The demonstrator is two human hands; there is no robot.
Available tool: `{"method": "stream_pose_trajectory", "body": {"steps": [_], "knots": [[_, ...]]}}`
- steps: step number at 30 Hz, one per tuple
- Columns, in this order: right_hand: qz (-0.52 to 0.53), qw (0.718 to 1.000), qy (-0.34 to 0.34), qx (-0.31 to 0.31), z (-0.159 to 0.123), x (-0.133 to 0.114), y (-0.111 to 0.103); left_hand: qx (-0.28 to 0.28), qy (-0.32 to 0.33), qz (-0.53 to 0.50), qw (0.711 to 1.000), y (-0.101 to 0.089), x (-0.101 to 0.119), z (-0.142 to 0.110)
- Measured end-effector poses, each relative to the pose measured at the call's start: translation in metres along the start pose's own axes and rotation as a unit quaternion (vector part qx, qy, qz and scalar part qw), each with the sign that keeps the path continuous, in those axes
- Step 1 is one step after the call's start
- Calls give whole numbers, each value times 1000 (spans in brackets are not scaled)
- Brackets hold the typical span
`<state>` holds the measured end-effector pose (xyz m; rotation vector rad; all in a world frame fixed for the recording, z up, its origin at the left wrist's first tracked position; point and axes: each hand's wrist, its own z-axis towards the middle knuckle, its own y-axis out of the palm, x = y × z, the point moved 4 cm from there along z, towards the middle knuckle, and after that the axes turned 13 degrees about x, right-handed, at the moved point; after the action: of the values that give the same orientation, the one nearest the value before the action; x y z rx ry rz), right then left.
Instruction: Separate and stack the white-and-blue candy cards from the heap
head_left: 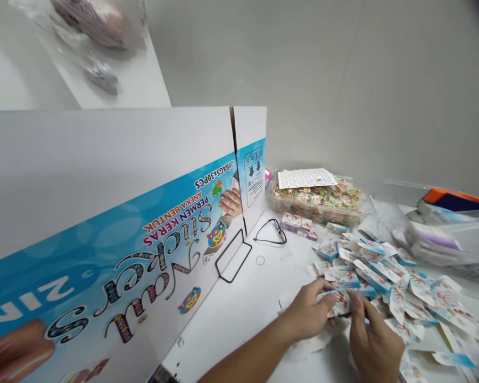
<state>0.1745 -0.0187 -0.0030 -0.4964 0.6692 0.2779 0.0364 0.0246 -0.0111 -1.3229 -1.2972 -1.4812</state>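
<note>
Between my two hands is a small printed carton [339,302], white and light blue with a picture of a hand on it. My left hand [309,308] grips its left end, thumb on top and fingers beneath. At the opposite end, my right hand [371,335] pinches the edge between thumb and fingers. A loose pile of similar flat or partly folded cartons [377,271] spreads just beyond and to the right of both hands. Whether the held carton has anything inside is hidden.
A large upright cardboard box [155,234] fills the left side. Behind the pile stands a clear tub [319,205] of colourful small packets, a printed card [307,178] on top. Eyeglasses [277,232], a black wire frame [233,256] and purple boxes [297,223] lie nearby. Plastic bags [443,239] sit right.
</note>
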Motion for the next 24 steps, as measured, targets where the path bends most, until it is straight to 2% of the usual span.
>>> {"method": "stream_pose_trajectory", "body": {"steps": [3, 6, 8, 11, 13, 15, 19, 24], "knots": [[41, 991, 116, -48, 2, 6, 3, 8, 3, 4, 1000, 0, 0, 0], [159, 949, 254, -95, 2, 6, 10, 14, 2, 7, 1000, -1, -1, 2], [229, 916, 319, -84, 1, 5, 14, 11, 8, 14, 1000, -1, 0, 2], [298, 881, 361, -63, -3, 4, 19, 1, 20, 31, 999, -1, 2, 1], [319, 872, 366, -60, -5, 4, 20, -3, 25, 51, 998, -1, 6, 0], [311, 879, 357, -62, -5, 4, 19, 4, 42, 86, 995, -1, 9, -2], [249, 920, 297, -55, -2, -3, 11, 37, 76, 152, 985, 1, 13, -4], [146, 972, 184, -14, -2, -12, 3, 68, 64, 152, 984, 5, 5, -4]]}}
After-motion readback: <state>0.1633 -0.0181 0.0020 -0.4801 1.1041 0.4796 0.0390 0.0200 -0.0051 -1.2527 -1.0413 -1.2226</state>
